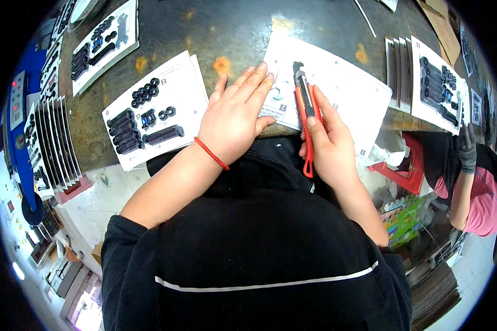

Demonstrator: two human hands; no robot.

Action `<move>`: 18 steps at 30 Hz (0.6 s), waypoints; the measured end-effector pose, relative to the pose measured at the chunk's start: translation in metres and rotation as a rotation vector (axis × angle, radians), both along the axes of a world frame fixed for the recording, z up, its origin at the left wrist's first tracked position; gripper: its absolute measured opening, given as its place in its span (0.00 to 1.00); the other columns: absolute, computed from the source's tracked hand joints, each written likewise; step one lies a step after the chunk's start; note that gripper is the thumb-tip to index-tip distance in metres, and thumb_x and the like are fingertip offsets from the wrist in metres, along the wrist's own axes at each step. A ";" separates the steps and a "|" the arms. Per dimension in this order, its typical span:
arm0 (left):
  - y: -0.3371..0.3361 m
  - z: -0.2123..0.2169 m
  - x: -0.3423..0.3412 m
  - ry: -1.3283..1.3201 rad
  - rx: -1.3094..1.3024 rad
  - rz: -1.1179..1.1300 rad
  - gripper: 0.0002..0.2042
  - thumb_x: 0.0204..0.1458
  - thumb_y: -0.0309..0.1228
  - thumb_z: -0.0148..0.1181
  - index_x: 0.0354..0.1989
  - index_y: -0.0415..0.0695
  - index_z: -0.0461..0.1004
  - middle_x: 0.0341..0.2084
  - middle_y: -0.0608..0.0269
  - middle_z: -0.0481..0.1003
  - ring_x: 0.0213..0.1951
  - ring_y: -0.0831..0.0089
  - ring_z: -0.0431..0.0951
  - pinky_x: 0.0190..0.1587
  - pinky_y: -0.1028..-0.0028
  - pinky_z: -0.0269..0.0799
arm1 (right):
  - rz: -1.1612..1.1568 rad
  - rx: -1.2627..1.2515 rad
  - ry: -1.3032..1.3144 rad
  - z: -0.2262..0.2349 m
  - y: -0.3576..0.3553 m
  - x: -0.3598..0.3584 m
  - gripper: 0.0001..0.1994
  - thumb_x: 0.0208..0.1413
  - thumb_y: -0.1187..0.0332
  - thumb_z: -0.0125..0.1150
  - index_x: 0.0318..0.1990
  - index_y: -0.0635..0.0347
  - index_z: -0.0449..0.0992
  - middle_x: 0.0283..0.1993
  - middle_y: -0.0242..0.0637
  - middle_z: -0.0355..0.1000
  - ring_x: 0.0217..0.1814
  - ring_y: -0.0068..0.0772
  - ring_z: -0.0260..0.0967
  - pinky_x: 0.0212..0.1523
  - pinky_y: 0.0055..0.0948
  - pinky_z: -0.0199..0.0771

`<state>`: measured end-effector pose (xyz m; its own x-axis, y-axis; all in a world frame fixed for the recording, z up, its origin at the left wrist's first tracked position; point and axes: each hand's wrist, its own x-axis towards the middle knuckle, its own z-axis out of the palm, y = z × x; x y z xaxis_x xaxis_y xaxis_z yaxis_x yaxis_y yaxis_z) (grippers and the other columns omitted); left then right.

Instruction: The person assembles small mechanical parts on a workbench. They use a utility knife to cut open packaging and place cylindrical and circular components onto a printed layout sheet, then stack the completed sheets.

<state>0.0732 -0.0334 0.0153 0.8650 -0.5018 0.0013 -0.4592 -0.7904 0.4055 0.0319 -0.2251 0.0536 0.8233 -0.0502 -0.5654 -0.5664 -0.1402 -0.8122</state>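
Note:
My left hand (pixel 237 113) lies flat with its fingers stretched out, the fingertips over the left edge of a white printed card (pixel 353 83). A red-and-black utility knife (pixel 305 105) is gripped in my right hand (pixel 328 135), above that card, its head pointing away from me. Whether its blade is out, I cannot tell. Left of my left hand is another white card (pixel 185 77), carrying black nuts, bolts and other small hardware in groups. The left hand covers part of its right edge.
On the dark, stained table (pixel 176 25) another hardware card (pixel 128 49) lies at the far left. Upright rows of cards stand at the left (pixel 55 143) and right (pixel 397 71). Brown cardboard (pixel 442 27) lies far right. A person in a pink sleeve (pixel 483 198) works there with a grey-gloved hand (pixel 468 151).

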 end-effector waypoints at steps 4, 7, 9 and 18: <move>0.001 -0.001 0.000 -0.018 0.011 0.002 0.35 0.49 0.42 0.66 0.67 0.48 0.63 0.70 0.60 0.60 0.69 0.62 0.61 0.70 0.49 0.51 | 0.062 -0.041 -0.007 0.000 -0.006 -0.001 0.26 0.67 0.74 0.48 0.72 0.52 0.58 0.30 0.31 0.68 0.21 0.20 0.65 0.24 0.22 0.71; 0.000 -0.002 0.000 -0.040 0.025 0.008 0.35 0.49 0.43 0.65 0.67 0.49 0.63 0.69 0.61 0.60 0.69 0.62 0.61 0.70 0.49 0.51 | 0.166 -0.176 -0.031 0.007 -0.012 -0.004 0.27 0.66 0.75 0.49 0.72 0.52 0.58 0.32 0.31 0.70 0.22 0.19 0.65 0.26 0.22 0.71; 0.000 -0.003 0.000 -0.054 0.038 0.008 0.35 0.50 0.44 0.65 0.67 0.49 0.63 0.69 0.61 0.61 0.69 0.63 0.61 0.70 0.49 0.51 | 0.246 -0.255 -0.116 -0.002 -0.018 -0.014 0.27 0.66 0.75 0.49 0.72 0.52 0.59 0.34 0.31 0.71 0.23 0.19 0.65 0.27 0.22 0.70; 0.001 -0.003 0.000 -0.075 0.047 0.008 0.35 0.49 0.46 0.64 0.67 0.50 0.64 0.68 0.62 0.62 0.68 0.64 0.62 0.70 0.48 0.50 | 0.159 -0.071 0.051 0.009 -0.010 -0.041 0.28 0.67 0.75 0.48 0.73 0.50 0.57 0.33 0.30 0.67 0.25 0.18 0.64 0.27 0.20 0.69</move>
<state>0.0729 -0.0329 0.0121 0.8672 -0.4961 0.0431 -0.4807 -0.8115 0.3322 -0.0093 -0.2351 0.0625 0.7941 0.0374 -0.6066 -0.5729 -0.2873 -0.7677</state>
